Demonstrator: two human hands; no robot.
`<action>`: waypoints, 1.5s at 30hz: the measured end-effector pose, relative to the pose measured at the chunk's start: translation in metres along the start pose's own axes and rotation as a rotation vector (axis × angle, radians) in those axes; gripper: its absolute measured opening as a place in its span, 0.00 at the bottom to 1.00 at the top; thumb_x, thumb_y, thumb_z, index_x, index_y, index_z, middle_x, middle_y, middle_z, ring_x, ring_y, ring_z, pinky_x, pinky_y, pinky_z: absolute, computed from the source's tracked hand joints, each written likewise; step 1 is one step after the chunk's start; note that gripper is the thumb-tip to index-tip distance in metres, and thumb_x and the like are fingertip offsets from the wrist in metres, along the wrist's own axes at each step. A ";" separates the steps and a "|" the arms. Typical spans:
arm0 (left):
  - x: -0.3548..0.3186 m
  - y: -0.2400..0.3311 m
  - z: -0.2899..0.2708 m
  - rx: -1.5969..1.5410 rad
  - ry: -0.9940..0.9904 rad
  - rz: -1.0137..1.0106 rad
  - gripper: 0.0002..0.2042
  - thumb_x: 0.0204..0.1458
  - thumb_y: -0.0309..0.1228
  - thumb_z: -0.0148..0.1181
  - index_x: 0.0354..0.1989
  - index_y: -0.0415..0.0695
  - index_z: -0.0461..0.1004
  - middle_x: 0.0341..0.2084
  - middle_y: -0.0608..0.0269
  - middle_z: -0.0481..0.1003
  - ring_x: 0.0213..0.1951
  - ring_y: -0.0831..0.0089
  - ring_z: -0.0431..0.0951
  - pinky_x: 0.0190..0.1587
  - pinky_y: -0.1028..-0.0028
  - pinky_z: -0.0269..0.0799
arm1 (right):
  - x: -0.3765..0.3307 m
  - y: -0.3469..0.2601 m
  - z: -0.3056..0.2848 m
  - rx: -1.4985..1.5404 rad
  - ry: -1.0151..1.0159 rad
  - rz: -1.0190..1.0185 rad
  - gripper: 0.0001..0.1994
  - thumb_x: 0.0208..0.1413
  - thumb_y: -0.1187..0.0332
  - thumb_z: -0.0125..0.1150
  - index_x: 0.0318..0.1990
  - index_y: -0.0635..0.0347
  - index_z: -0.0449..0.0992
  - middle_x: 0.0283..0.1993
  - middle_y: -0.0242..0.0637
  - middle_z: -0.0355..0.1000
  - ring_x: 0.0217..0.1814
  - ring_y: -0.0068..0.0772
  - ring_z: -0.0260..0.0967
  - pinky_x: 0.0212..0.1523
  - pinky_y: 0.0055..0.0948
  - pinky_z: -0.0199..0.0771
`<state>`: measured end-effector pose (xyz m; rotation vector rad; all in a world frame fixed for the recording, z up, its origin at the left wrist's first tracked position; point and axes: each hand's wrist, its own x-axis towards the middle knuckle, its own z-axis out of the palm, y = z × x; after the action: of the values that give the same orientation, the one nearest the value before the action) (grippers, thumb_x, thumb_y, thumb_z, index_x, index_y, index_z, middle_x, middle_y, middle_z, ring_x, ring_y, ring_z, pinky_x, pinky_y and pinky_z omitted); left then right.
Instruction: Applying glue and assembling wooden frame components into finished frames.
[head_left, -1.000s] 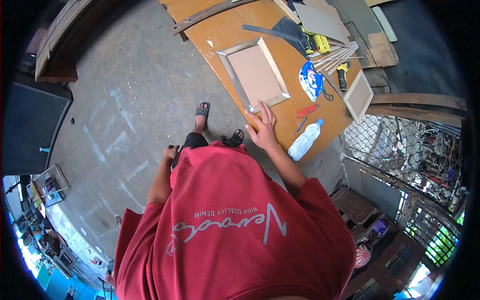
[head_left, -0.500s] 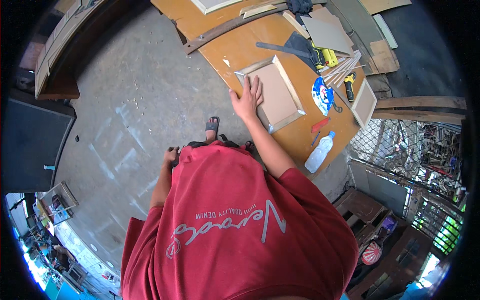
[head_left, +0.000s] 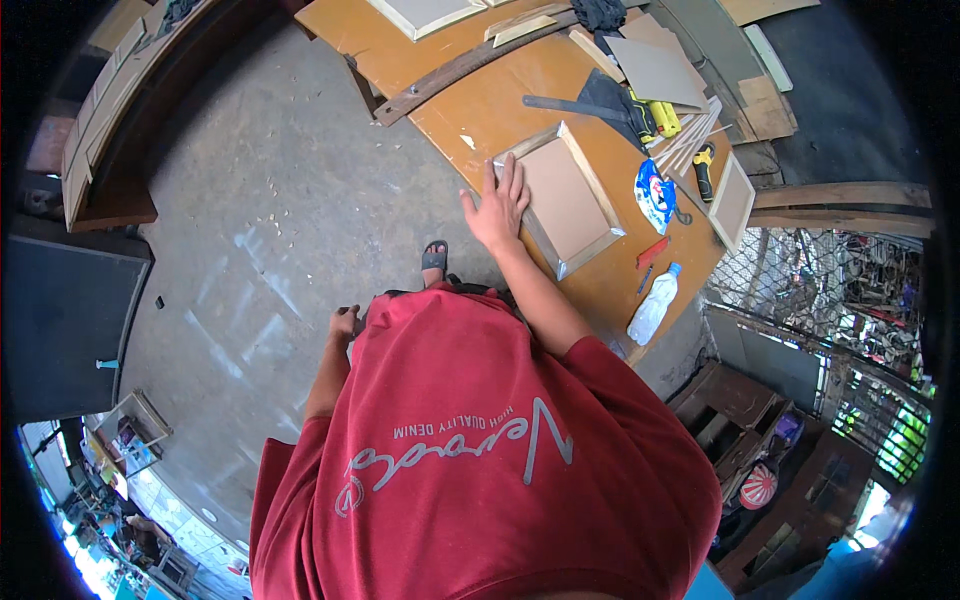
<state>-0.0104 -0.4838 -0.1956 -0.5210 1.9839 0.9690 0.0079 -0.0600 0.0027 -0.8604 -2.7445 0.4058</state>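
My right hand [head_left: 497, 210] is open, its fingers stretched out along the left side of a rectangular wooden frame [head_left: 578, 168]. A flat beige panel [head_left: 568, 190] fills the frame, which lies on an orange-brown table [head_left: 480, 105]. Pale silvery patches show at some of its corners. Down beside my red shirt, my left hand [head_left: 345, 322] hangs with its fingers curled. Whatever those fingers may hold is hidden.
Right of the frame lie a blue-and-white packet [head_left: 655, 195], a red tool [head_left: 653, 251], and a plastic bottle [head_left: 655, 305]. Beyond are a yellow-and-black drill [head_left: 704, 170], thin wooden sticks [head_left: 690, 138] and boards [head_left: 655, 70]. A dark wooden bar [head_left: 440, 85] crosses the table.
The whole view has shifted slightly, so the table's things appear lower and farther right. My right hand has slid a little toward the frame's left edge.
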 end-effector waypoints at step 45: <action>0.020 0.031 -0.007 -0.058 -0.086 -0.074 0.21 0.53 0.43 0.61 0.49 0.42 0.72 0.30 0.61 0.74 0.29 0.69 0.74 0.29 0.57 0.73 | -0.001 -0.011 -0.005 0.031 -0.011 0.035 0.42 0.52 0.48 0.60 0.67 0.71 0.54 0.74 0.59 0.41 0.76 0.57 0.35 0.69 0.58 0.36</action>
<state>-0.0452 -0.4701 -0.1966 -0.5719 1.8515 0.9894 0.0042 -0.0679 0.0105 -0.9025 -2.7288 0.4603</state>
